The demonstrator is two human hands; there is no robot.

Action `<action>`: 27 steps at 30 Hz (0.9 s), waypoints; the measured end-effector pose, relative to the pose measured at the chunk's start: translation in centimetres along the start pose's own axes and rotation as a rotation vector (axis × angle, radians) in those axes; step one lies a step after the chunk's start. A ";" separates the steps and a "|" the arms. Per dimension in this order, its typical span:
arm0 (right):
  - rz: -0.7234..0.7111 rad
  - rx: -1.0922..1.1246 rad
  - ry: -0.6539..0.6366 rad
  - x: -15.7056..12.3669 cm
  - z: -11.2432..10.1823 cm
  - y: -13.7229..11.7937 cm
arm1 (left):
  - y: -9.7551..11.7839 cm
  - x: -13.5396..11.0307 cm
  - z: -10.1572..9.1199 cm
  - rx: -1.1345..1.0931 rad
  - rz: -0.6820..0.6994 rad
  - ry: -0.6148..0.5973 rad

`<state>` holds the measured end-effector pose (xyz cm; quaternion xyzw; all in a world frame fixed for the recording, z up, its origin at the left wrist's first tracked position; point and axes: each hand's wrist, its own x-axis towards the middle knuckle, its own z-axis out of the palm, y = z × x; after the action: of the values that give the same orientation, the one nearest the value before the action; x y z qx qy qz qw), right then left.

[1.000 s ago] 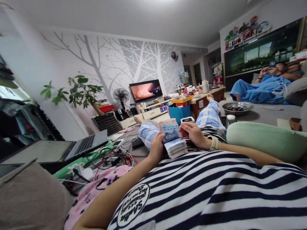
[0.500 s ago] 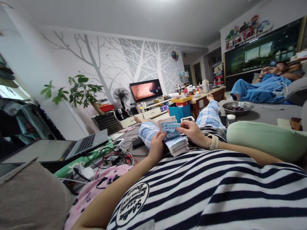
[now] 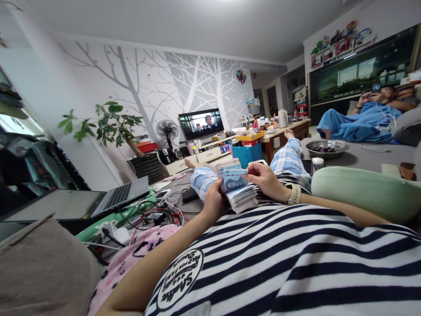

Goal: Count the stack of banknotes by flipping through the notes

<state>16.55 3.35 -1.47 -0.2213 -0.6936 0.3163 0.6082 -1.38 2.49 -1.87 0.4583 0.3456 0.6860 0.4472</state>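
Note:
A thick stack of banknotes (image 3: 244, 199), folded over, rests above my striped shirt between my two hands. My left hand (image 3: 215, 197) is closed around its left side, with the thumb on the face of the front notes. The upper notes are bluish and carry a printed portrait; pinkish ones show behind them. With thumb and fingers, my right hand (image 3: 265, 179) pinches the top right edge of a blue banknote. A pale watch (image 3: 294, 194) is on my right wrist. Just behind my right hand, a white-edged object is partly hidden.
On the left are an open laptop (image 3: 120, 197) and tangled cables (image 3: 158, 215). A metal bowl (image 3: 327, 149) of dark round items and a green cushion (image 3: 362, 191) lie to the right. Another person under a blue blanket (image 3: 358, 123) holds a phone. A cluttered table (image 3: 289, 128) stands beyond my feet.
The blue notes in my hands have shifted slightly, and more of the portrait shows now. The picture on the television is different. My hands stay in nearly the same place.

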 end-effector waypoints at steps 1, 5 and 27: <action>-0.006 0.004 -0.014 0.0 0.0 -0.1 | -0.2 0.1 0.0 0.003 0.011 0.003; -0.012 0.037 -0.059 -0.2 0.1 -0.6 | 0.0 0.0 0.0 0.073 0.063 -0.005; 0.042 0.157 -0.099 -0.7 0.2 -0.7 | 1.1 -0.9 -1.0 0.361 0.238 -0.049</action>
<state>16.54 2.34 -1.43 -0.1713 -0.6910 0.3929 0.5820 -2.46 1.19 -1.49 0.5851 0.3955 0.6494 0.2820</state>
